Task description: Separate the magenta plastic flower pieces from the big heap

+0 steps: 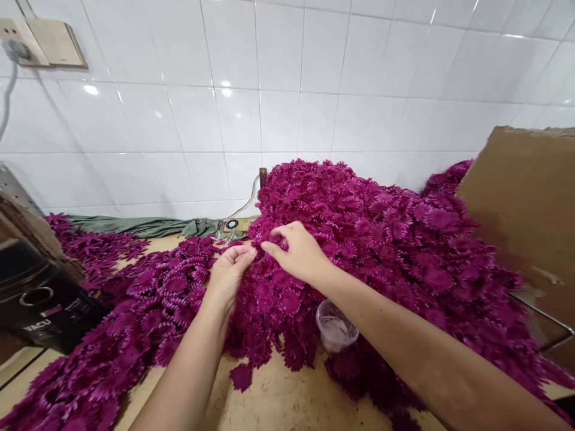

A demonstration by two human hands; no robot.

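My left hand (230,270) is closed in a pinch over the heap, thumb pressed to the forefinger; what lies between the tips is too small to make out. Just to its right, my right hand (297,250) has its thumb and forefinger curled toward the same spot, with purple showing in the gap between them. Whether that purple is held or belongs to the pile behind cannot be told. Around both hands spreads a large heap of purple artificial flowers (368,233) with fringed petals. Below my right forearm stands a small clear plastic tub (336,328) with whitish contents.
At left are a black box (42,305) and flat purple petal pieces (96,254). A cardboard sheet (525,221) leans at right. Green cloth (148,225) lies along the white tiled wall (278,78). One loose flower (241,376) rests on the tabletop (287,398).
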